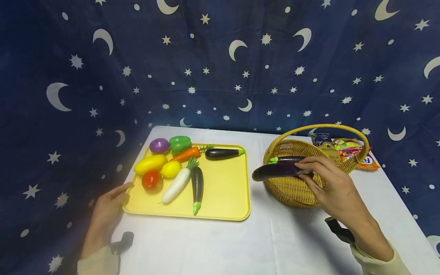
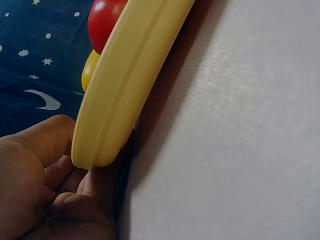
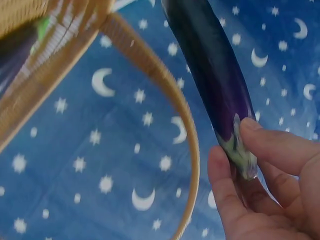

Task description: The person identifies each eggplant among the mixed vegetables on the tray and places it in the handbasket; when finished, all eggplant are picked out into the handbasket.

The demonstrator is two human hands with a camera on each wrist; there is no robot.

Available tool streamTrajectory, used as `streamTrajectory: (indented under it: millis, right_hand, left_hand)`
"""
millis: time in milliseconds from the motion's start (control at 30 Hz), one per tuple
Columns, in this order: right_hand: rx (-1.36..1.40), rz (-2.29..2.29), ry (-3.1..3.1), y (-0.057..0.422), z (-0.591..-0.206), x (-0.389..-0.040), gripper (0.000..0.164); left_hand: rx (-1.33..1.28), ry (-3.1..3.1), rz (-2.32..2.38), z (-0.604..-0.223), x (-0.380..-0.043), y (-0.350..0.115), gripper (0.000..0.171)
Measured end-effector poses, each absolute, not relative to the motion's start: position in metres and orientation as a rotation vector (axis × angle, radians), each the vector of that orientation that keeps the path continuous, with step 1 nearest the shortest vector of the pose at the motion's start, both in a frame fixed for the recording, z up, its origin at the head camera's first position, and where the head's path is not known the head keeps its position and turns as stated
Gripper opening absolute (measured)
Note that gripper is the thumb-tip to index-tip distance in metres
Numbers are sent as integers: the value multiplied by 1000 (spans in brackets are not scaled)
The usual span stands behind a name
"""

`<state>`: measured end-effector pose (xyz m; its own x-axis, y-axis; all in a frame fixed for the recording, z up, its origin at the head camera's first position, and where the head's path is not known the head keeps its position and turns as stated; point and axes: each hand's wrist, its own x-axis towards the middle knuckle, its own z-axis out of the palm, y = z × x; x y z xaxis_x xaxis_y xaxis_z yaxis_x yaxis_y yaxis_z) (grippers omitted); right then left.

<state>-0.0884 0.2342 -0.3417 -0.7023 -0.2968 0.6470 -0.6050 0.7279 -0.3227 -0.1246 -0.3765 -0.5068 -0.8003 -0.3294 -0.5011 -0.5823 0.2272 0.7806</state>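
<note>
My right hand (image 1: 331,185) pinches a long dark purple eggplant (image 1: 275,172) by its stem end, holding it over the wicker basket (image 1: 290,196). The right wrist view shows the thumb and fingers on the green cap of this eggplant (image 3: 215,75). Inside the basket lies another eggplant (image 1: 290,159) with a bright green stem. At the tray's left edge, my left hand (image 1: 108,206) grips the yellow tray (image 1: 223,194). Up close in the left wrist view, thumb and fingers are around the corner of the tray (image 2: 115,90).
On the tray lie a tomato (image 1: 151,181), a lemon (image 1: 171,169), a white radish (image 1: 177,186), a carrot (image 1: 187,154), a green pepper (image 1: 180,145) and two small eggplants (image 1: 197,187). Colourful packets (image 1: 348,147) lie behind the basket, whose tall handle (image 1: 319,126) arches above it.
</note>
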Motion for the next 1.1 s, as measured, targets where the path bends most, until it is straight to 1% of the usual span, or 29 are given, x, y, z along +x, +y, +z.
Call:
streamTrajectory:
  millis: [67, 100, 167, 200, 233, 300, 333, 367, 400, 467, 767, 967, 1100]
  right_hand:
    - [640, 712, -2358, 243, -338, -86, 58]
    - [620, 705, -2364, 247, -337, -86, 53]
    - [596, 694, -2365, 255, -335, -86, 25]
    - [586, 691, -2363, 259, -336, -86, 18]
    - [574, 683, -2367, 263, -336, -87, 23]
    - [546, 670, -2376, 269, -339, -90, 27]
    - [533, 664, -2384, 272, -341, -93, 25]
    - [519, 653, -2400, 275, -344, -96, 18]
    - [502, 638, -2422, 277, -347, -99, 21]
    - [487, 606, -2473, 280, -354, -106, 43]
    - [571, 493, -2544, 285, -381, -131, 34]
    - [609, 461, -2591, 290, -385, -145, 29]
    - [628, 428, -2643, 298, -385, -153, 28]
  left_hand:
    - [-861, 2270, 1610, -508, -124, -378, 52]
    - [-858, 2263, 1620, -509, -124, -379, 52]
    - [-854, 2249, 1630, -511, -123, -381, 52]
    - [-854, 2249, 1628, -513, -124, -382, 51]
    - [-847, 2247, 1631, -515, -124, -383, 52]
    - [-851, 2243, 1622, -516, -124, -383, 51]
    - [-860, 2248, 1611, -516, -125, -383, 51]
    - [-865, 2254, 1604, -516, -125, -383, 52]
    - [-866, 2261, 1593, -516, -124, -384, 52]
    - [-892, 2262, 1554, -516, -124, -384, 51]
    - [-884, 2274, 1566, -519, -120, -380, 52]
    - [-885, 2280, 1570, -514, -121, -377, 52]
    - [-879, 2286, 1569, -509, -122, -378, 49]
